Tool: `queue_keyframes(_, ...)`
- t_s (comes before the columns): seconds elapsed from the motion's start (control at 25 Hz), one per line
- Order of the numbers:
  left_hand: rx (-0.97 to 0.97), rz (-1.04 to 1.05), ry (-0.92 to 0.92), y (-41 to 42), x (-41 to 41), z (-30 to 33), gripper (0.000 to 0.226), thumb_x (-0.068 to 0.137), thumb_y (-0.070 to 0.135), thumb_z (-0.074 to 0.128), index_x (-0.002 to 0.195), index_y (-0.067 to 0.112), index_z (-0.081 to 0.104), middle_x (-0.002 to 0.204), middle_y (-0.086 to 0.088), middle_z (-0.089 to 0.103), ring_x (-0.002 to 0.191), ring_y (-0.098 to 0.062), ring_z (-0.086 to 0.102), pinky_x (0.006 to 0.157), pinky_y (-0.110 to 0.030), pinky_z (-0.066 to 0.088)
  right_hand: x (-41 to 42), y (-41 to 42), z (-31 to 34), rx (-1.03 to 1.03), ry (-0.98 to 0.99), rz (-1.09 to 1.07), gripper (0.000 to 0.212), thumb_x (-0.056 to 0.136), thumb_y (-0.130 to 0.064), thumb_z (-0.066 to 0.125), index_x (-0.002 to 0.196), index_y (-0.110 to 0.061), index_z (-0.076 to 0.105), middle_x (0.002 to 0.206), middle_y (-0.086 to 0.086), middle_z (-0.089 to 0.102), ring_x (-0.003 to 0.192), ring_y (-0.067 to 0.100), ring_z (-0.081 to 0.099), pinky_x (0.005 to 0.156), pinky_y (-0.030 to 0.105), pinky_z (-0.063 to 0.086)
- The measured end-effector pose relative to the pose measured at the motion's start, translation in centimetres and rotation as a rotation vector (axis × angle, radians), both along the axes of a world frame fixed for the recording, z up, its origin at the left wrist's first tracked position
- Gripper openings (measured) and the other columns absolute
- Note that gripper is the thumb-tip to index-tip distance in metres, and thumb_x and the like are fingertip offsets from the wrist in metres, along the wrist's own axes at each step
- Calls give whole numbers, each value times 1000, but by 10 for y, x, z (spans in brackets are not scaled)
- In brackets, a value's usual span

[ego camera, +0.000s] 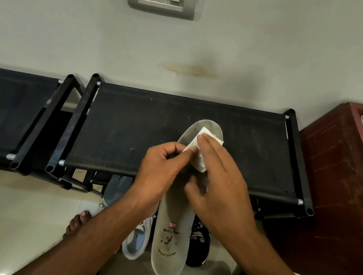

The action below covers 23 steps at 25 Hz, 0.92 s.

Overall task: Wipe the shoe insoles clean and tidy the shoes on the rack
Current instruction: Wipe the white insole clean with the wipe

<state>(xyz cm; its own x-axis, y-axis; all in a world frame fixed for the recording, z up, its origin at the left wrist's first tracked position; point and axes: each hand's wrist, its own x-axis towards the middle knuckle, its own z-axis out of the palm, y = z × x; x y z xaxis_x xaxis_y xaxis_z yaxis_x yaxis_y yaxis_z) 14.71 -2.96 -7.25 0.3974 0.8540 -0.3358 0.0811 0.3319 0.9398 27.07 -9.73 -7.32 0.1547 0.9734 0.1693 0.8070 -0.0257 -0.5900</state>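
While the left hand point(159, 164) seemingly grips the grey insole point(171, 238), the right hand point(220, 188) presses flat fingers on a white wipe point(206, 139).

Head view looks steeply down, close above rack point(176, 136)

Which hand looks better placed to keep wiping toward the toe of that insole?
Probably the right hand: its straight fingers already press the white wipe onto the insole near the toe. The left hand only pinches the wipe's edge.

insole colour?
Grey, with a small red flag logo and dark print at the heel; insole, head view.
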Motion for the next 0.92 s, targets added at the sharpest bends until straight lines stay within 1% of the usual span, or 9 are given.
queue_keyframes(0.08,58,-73,10,-2,2,3,21,97,26,59,95,12,74,92,-3,74,93,-16,69,82,-25,56,-2,0,-5,-23,-4,-20,73,88,-19,69,151,-16,33,154,-1,37,142,9,31,115,24,28)
queue_keyframes(0.28,121,-143,63,-4,3,7,22,99,28,55,97,20,75,92,4,74,93,-8,68,83,-25,52,10,6,-11,60,19,-99,58,87,-8,69,142,-12,49,138,3,57,125,16,55,101,38,50)
queue_keyframes(0.4,46,-122,54,-6,5,8,26,100,36,53,100,25,76,96,3,75,96,-14,70,88,-35,56,11,7,-10,140,85,-126,47,89,-2,65,133,-12,58,126,0,65,114,9,61,98,27,51)
queue_keyframes(0.48,65,-79,69,-4,4,7,23,100,33,54,106,27,76,102,11,75,101,-3,67,89,-26,53,13,9,-2,165,286,-219,36,93,-2,58,124,-19,65,107,-11,70,98,3,65,84,16,52)
queue_keyframes(0.56,104,-35,122,0,1,4,20,98,21,58,106,29,75,104,16,73,101,2,65,86,-18,50,19,14,7,122,768,-376,30,97,-3,52,111,-23,70,96,-12,73,95,8,68,78,20,55)
queue_keyframes(0.64,100,-24,173,3,-3,-1,24,95,11,60,101,31,69,101,10,73,96,-13,68,83,-31,56,24,18,10,21,1279,-482,24,98,-4,52,103,-19,70,97,-5,75,99,18,70,79,29,59)
queue_keyframes(0.68,76,-28,166,3,-3,-2,24,93,8,60,101,31,64,102,4,72,95,-22,68,83,-41,57,26,19,9,-19,1386,-497,21,97,-5,53,104,-16,70,100,0,75,99,21,71,80,32,59)
queue_keyframes(0.8,-54,-2,140,4,-1,0,34,91,12,64,115,30,48,109,-7,68,97,-28,68,82,-47,58,24,20,6,-54,1413,-503,20,92,-3,61,110,-10,66,104,6,74,99,23,71,79,32,59)
queue_keyframes(0.92,-302,5,43,6,-1,2,27,94,18,59,120,22,58,107,-6,72,92,-21,71,74,-37,58,24,19,2,-8,1313,-526,20,89,-1,65,105,-14,66,97,0,75,96,20,71,74,29,59)
